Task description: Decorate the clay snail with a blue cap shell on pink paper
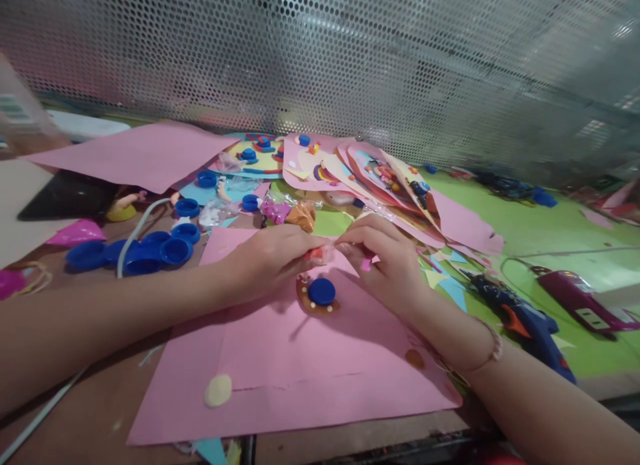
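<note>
A large pink sheet (300,378) lies in front of me. On it sits a blue round cap (321,291) beside a brown curved piece with pale dots (306,298). Just above the cap, my left hand (275,255) is closed on a small clear plastic wrapper (327,253) with something red inside. My right hand (383,258) meets it from the other side, its thumb and finger pinched at the wrapper's edge; a small bright pink piece (367,263) shows under its fingers. A cream disc (218,391) rests on the sheet's lower left.
Blue caps (175,250) and a white cable (131,241) lie left. Decorated pink sheets (350,178) are piled behind the hands. At the right are a blue glue gun (525,325) and a purple power strip (575,301). A perforated metal panel (320,65) stands behind.
</note>
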The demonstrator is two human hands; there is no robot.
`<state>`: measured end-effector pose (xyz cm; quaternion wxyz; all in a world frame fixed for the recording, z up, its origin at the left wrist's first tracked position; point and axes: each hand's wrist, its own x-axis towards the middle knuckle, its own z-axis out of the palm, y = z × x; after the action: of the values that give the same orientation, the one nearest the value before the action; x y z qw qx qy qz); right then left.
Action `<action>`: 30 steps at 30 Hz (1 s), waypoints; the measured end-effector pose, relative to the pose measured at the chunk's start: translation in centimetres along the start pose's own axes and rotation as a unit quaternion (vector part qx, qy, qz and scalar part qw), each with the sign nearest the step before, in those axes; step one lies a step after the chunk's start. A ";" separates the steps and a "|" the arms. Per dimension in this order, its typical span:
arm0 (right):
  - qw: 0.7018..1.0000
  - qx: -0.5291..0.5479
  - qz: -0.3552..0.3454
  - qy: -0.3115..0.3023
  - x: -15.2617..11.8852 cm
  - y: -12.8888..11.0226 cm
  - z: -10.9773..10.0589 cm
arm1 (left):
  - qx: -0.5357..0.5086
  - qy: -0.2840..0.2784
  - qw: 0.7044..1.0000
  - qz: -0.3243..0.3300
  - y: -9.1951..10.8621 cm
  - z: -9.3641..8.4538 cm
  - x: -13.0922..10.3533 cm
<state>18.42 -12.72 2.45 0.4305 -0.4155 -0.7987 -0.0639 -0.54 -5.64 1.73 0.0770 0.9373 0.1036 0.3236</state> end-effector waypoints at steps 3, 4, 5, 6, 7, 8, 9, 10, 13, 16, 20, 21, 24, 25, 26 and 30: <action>0.996 0.045 0.070 0.017 0.1 0.3 0.1 | 0.016 0.005 1.000 -0.026 -0.2 0.0 0.0; 0.994 0.060 0.085 0.019 0.2 0.4 0.1 | 0.020 0.007 0.999 -0.032 -0.3 -0.1 -0.1; 0.992 0.073 0.097 0.019 0.2 0.5 0.1 | 0.022 0.007 0.999 -0.039 -0.4 -0.1 -0.1; 0.990 0.085 0.107 0.016 0.3 0.6 0.1 | 0.022 0.006 0.999 -0.049 -0.5 -0.1 -0.1; 0.988 0.095 0.119 0.012 0.3 0.7 0.1 | 0.021 0.004 0.998 -0.062 -0.6 -0.1 -0.1; 0.986 0.104 0.130 0.008 0.3 0.8 0.1 | 0.020 0.002 0.997 -0.077 -0.8 -0.2 -0.1; 0.984 0.110 0.141 0.004 0.3 0.8 0.1 | 0.019 -0.001 0.996 -0.092 -0.9 -0.2 -0.1; 0.982 0.116 0.150 0.000 0.3 0.8 0.1 | 0.020 -0.004 0.994 -0.107 -1.0 -0.2 -0.1; 0.979 0.125 0.164 -0.007 0.3 0.7 0.2 | 0.022 -0.010 0.992 -0.124 -1.2 -0.3 -0.1; 0.982 0.115 0.150 -0.009 0.3 0.6 0.3 | 0.019 -0.013 0.995 -0.099 -1.1 -0.2 -0.2; 0.989 0.091 0.111 -0.011 0.2 0.7 0.3 | 0.012 -0.019 0.996 -0.091 -0.9 -0.1 -0.2; 0.991 0.086 0.105 -0.010 0.2 0.7 0.3 | 0.008 -0.016 0.995 -0.101 -0.9 -0.1 -0.2; 0.993 0.075 0.095 -0.011 0.2 0.9 0.1 | -0.017 0.000 0.991 -0.134 -0.9 -0.1 -0.1; 0.993 0.075 0.093 -0.012 0.2 0.9 0.0 | -0.028 0.006 0.989 -0.144 -0.9 -0.1 -0.1; 0.993 0.076 0.093 -0.013 0.2 0.9 -0.1 | -0.039 0.011 0.987 -0.156 -0.9 -0.1 0.0; 0.989 0.095 0.109 -0.016 0.0 0.8 -0.2 | -0.079 0.025 0.977 -0.199 -1.0 -0.1 0.1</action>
<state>19.13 -12.26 2.39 0.4592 -0.4584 -0.7580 0.0661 -0.62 -4.66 1.66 0.2107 0.8806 0.2641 0.3322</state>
